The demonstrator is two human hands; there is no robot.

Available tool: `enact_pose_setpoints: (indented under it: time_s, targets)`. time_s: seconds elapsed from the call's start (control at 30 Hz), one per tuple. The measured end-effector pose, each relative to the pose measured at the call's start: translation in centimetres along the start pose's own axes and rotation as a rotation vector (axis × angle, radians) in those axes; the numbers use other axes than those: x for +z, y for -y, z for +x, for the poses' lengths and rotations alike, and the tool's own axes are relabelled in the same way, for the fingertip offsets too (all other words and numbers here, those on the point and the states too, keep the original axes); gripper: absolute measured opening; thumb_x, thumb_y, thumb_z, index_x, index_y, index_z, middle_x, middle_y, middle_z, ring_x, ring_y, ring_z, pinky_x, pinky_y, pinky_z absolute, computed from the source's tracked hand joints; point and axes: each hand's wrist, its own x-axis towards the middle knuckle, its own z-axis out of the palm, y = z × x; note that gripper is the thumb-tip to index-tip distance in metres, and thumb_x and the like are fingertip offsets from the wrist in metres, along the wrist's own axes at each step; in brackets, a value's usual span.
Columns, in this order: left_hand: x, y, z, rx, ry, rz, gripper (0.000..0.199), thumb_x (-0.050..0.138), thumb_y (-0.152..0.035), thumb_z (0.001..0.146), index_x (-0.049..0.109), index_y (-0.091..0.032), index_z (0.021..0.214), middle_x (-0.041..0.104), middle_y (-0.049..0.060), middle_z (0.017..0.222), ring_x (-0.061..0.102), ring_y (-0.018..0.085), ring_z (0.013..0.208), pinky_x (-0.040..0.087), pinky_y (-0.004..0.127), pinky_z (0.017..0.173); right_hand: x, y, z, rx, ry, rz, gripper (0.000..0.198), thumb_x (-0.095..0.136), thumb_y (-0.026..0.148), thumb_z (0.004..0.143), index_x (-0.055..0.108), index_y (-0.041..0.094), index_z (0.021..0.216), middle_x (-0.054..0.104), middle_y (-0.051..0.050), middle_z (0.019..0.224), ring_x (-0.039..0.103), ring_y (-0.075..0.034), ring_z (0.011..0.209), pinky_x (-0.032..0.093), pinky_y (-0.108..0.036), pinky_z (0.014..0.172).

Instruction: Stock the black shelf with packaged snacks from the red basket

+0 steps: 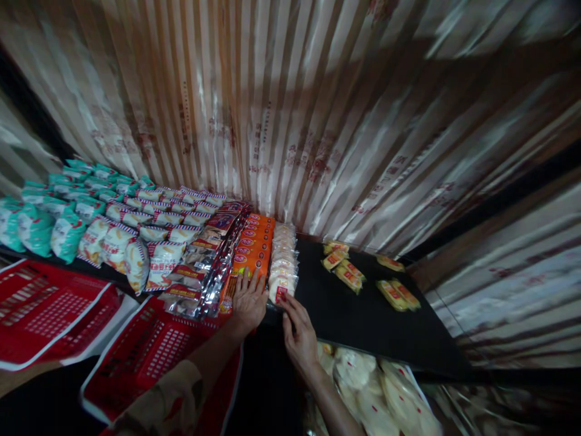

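My left hand [250, 301] lies with its fingers spread on the front of a row of flat orange snack packets [253, 242]. To its right, a row of clear-wrapped whitish round snacks with a red label [282, 266] runs back towards the curtain. The fingertips of my right hand [299, 333] touch the front pack of that row, beside the red label, with the thumb apart from the fingers. Left of the orange packets stand silvery, dark-red-topped packets [190, 275].
White striped-edge bags [166, 260] and teal bags [68, 233] fill the shelf's left. Yellow-wrapped packs [349, 277] lie on the black shelf [363, 327] at right. Below are red baskets [158, 345] and pale wrapped goods [372, 387]. A pleated, printed curtain [272, 121] hangs behind.
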Motion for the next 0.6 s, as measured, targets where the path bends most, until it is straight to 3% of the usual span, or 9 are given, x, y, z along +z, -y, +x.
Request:
enact_pose_setpoints:
  time_s: [0.6]
  targets:
    - [-0.4,-0.8,0.6,-0.112,0.08,-0.021,0.048,0.031,-0.04,0.094,0.052,-0.018,0.132,0.047,0.008,0.141,0.029,0.029,0.138,0.021,0.051,0.114,-1.2,-0.6,-2.1,0.071,-0.021,-0.027,0.029,0.044,0.02,0.088,0.067,0.022,0.106,0.065,-0.01,0.119,0.061,-0.02,0.107,0.053,-0.039,0.09]
